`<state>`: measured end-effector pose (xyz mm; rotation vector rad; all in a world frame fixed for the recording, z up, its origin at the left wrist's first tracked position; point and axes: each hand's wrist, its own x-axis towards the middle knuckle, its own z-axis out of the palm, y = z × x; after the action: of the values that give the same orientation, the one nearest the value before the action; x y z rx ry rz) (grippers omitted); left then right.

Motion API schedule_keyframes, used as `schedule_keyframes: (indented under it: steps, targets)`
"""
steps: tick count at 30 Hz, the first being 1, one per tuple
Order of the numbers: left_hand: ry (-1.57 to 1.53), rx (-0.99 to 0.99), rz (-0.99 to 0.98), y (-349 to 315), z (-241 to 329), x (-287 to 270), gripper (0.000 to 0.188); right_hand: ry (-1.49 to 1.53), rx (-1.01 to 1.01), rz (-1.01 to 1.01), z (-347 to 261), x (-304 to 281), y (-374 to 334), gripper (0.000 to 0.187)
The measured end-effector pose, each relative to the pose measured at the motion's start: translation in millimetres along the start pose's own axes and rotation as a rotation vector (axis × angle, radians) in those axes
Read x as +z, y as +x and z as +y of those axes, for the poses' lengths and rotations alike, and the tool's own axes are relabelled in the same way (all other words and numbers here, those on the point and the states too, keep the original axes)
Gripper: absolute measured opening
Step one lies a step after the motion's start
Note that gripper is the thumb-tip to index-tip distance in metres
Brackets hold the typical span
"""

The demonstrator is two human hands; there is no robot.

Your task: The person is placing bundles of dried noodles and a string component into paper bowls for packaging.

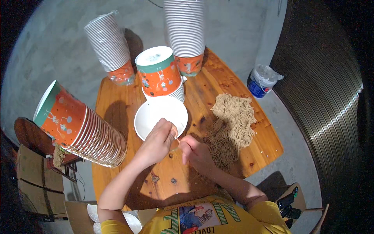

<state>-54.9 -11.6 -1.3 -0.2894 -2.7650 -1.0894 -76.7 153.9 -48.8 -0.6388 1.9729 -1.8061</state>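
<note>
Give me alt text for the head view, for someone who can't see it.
A person's left hand and right hand meet by an open white container on a wooden table, with something thin and pale between them. Loose tan strands lie to the right; stacked orange-and-green tubs stand left and behind.

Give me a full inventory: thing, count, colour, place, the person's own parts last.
wooden table: 1, orange-brown, centre
plastic-wrapped tub stacks: 2, white, orange, green, table's rear
upturned tub stacks: 2, orange, green, white, table's left edge and middle rear
bowl: 1, white, before the middle stack
strand heap: 1, tan, table's right side
thin strand: 1, pale, between the hands
pail: 1, blue and white, floor at right
ridged shutter: 1, grey, far right
cardboard boxes: at least 2, brown, lower left and right
shirt: 1, yellow, bottom
left hand: 1, bare, before the bowl
right hand: 1, bare, beside the left
</note>
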Motion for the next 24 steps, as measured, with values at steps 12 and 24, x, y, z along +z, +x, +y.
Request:
schedule_keyframes:
  steps: [12, 24]
  targets:
    - [0.186, 0.041, 0.054, -5, 3, 4, 0.006, 0.061, -0.182, -0.062, 23, 7, -4, 0.013]
    - [0.162, 0.081, 0.616, -20, 4, 12, 0.010, -0.172, -0.212, -0.042, 36, 15, -30, 0.020]
